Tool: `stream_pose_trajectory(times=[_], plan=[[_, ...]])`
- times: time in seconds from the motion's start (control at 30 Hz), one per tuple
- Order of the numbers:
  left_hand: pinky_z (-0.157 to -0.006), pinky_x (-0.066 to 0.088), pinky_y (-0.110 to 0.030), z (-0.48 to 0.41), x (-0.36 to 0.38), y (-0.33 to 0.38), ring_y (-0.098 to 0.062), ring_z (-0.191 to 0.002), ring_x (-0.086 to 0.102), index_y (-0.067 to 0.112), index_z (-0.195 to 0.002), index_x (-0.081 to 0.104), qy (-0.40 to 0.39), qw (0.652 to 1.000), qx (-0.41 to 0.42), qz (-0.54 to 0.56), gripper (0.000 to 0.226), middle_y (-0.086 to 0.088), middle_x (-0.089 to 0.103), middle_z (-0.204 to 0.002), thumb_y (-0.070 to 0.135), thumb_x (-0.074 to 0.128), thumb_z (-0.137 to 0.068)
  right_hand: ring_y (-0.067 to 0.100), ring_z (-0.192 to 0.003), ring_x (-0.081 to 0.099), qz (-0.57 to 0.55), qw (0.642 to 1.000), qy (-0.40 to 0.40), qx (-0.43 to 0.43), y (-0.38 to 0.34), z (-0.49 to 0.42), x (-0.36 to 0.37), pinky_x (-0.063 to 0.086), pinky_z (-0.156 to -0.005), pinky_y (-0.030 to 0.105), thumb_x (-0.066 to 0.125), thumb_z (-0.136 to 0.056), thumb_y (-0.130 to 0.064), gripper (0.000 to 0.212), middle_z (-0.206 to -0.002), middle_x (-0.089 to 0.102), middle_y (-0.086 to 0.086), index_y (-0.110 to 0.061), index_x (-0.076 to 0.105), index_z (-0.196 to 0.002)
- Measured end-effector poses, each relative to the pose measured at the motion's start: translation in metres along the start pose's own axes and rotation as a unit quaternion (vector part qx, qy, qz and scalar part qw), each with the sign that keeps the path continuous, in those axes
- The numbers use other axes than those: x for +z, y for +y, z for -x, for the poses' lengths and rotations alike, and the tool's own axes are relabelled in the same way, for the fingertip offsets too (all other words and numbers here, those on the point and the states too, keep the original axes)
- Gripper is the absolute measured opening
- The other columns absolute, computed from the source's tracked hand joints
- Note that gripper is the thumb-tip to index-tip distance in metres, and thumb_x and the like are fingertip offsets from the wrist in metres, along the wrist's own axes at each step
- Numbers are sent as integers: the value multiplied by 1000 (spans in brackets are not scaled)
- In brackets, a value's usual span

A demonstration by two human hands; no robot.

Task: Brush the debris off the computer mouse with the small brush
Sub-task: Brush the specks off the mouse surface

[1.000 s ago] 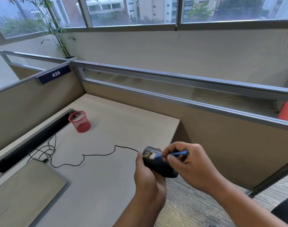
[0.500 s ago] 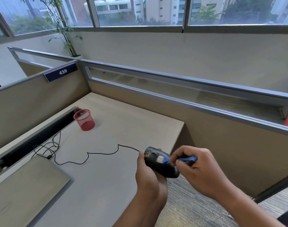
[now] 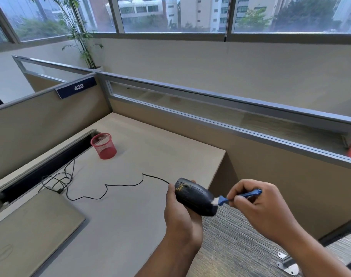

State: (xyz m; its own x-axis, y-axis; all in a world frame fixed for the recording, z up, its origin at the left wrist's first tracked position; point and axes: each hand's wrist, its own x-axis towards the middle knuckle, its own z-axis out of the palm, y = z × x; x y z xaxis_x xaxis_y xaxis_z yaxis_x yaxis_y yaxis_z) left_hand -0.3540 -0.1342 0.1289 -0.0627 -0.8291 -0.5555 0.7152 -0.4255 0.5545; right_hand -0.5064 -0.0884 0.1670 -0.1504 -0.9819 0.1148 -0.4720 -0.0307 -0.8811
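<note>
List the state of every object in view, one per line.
Black corded computer mouse: held off the desk in left hand, yellowish debris near its front.
Small blue brush: gripped in right hand, white bristles at mouse's rear.
Red mesh cup: upright.
Grey laptop: closed.

Matt black mouse, blue plastic brush, wood-look desk.

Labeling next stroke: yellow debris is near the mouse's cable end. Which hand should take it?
Right. The right hand already pinches the small brush, bristles touching the rear end of the computer mouse. The left hand is occupied holding the mouse, debris facing up, probably within a short sweep.
</note>
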Motion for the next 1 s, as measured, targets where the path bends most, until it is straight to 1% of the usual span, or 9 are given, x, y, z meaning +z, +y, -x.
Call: stream_pose_trajectory(times=[0.1,0.23,0.33,0.47,0.57,0.73,0.87,0.93,1.0], plan=[[-107,41,-50,1,0,-5,-37,-115,61,5,-126,60,-3,1000,-6,-10,63,-22,68,-118,55,31,-100,37,-63,68,-21,1000,1,-14,-9,-3,0,56,-58,53,69,-81,-3,30,-71,76,1,-31,75,-71],[-104,45,-49,7,4,-8,-37,-114,64,4,-120,63,-10,1000,-23,-10,62,-29,67,-122,54,32,-100,3,-70,70,-17,998,-61,-28,-22,-13,21,52,-59,15,67,-85,-11,28,-80,78,-11,-37,76,-81],[-88,48,-47,6,4,-3,-37,-106,62,3,-124,60,-12,1000,-28,-6,65,-31,61,-129,55,31,-100,3,-58,63,14,997,-73,-24,-23,-9,22,49,-53,18,63,-78,-21,17,-75,76,-5,-33,76,-76],[-104,39,-50,4,1,1,-37,-117,59,7,-130,57,5,1000,-15,-19,65,-24,62,-131,57,30,-99,16,-46,55,41,997,-57,-37,-20,-3,4,45,-46,28,53,-66,-35,22,-69,74,-7,-35,74,-73],[-108,39,-50,5,1,-2,-38,-117,61,5,-126,60,6,1000,-11,-25,66,-28,64,-127,57,29,-100,9,-64,69,7,997,-67,-40,-27,-9,9,55,-56,25,64,-81,-18,20,-79,77,-12,-35,75,-80],[-80,50,-44,6,2,0,-35,-99,65,5,-119,64,-3,1000,-26,-12,64,-26,69,-116,56,31,-100,1,-58,60,65,993,-86,-46,-29,-8,23,43,-53,13,58,-72,-28,17,-73,72,-19,-35,73,-76],[-102,43,-49,6,0,1,-36,-107,63,8,-115,66,19,1000,-12,9,60,-16,72,-106,56,34,-99,8,-42,50,98,993,-38,-50,-21,-1,2,37,-41,23,62,-71,-17,19,-62,70,-14,-34,71,-69],[-110,38,-54,6,-2,1,-36,-114,62,9,-115,65,19,1000,-9,17,58,-17,72,-112,55,35,-99,21,-50,58,78,996,-18,-44,-21,-3,-4,46,-48,34,63,-76,-10,25,-65,72,-7,-33,72,-73],[-111,37,-54,6,-2,0,-35,-116,62,10,-116,65,13,1000,-9,13,57,-19,71,-117,55,34,-100,15,-61,68,36,998,-15,-46,-25,-7,-3,52,-56,27,64,-79,-7,29,-74,75,-7,-35,73,-78]])
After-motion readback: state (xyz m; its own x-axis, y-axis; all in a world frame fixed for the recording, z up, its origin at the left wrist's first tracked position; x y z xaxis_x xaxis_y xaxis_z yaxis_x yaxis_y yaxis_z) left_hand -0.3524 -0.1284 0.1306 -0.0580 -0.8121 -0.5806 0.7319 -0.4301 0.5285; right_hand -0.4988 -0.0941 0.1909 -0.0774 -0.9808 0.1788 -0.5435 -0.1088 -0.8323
